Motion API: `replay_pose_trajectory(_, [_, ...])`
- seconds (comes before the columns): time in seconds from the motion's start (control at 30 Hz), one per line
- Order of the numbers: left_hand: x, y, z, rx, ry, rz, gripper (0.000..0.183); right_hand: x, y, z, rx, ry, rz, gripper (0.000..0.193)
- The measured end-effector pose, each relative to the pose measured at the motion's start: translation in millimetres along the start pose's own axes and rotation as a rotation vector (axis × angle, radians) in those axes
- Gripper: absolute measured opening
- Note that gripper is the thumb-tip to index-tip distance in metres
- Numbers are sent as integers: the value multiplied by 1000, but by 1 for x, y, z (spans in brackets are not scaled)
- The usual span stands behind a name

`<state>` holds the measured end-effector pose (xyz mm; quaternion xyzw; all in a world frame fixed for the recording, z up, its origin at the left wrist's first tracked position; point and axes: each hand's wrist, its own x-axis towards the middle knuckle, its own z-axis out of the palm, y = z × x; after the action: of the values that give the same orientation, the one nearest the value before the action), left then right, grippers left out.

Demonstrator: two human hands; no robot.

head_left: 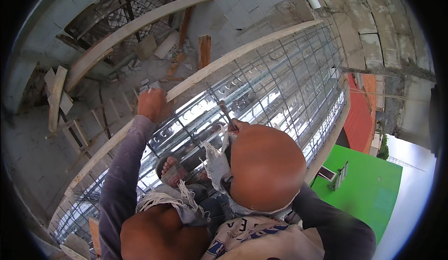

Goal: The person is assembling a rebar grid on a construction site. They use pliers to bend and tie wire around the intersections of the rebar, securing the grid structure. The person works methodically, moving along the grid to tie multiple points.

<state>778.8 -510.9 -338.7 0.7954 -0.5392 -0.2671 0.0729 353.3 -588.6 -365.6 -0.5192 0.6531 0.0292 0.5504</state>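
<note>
My left hand (153, 103) grips the top edge of a long wooden board (242, 51), its fingers curled over the far side and partly hidden. Just beyond my knee, my right hand (240, 126) is closed round a slim dark metal hand tool (226, 111); only part of that hand shows behind the knee. The tool's far end meets the steel rebar mesh (266, 71) near a crossing of bars. Beneath the mesh lies shiny metal decking (275, 102) with rows of curved marks. My bare foot in a sandal (171, 169) rests on the mesh.
Past the board is a drop to a lower level with rubble (133, 66), an upright timber (204, 51) and a ladder-like wooden frame (100, 120). A block wall (371, 36) stands at upper right. To the right are a red roof (358, 115) and a green wall (368, 176).
</note>
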Motion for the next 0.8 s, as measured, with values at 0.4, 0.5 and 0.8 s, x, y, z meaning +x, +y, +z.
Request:
replay_pose_trajectory(0.4, [-9,-9,2,-113,34,20,36,-172,-162,46,-841,-407,-308,27])
replay_pose_trajectory(0.5, [-8,-13,11,-96,100,44,30,-223,-210,42,-1019,-469,-341,26])
replay_pose_trajectory(0.8, [-6,3,5,-90,40,31,29,-336,-315,23,-1355,-487,-299,24])
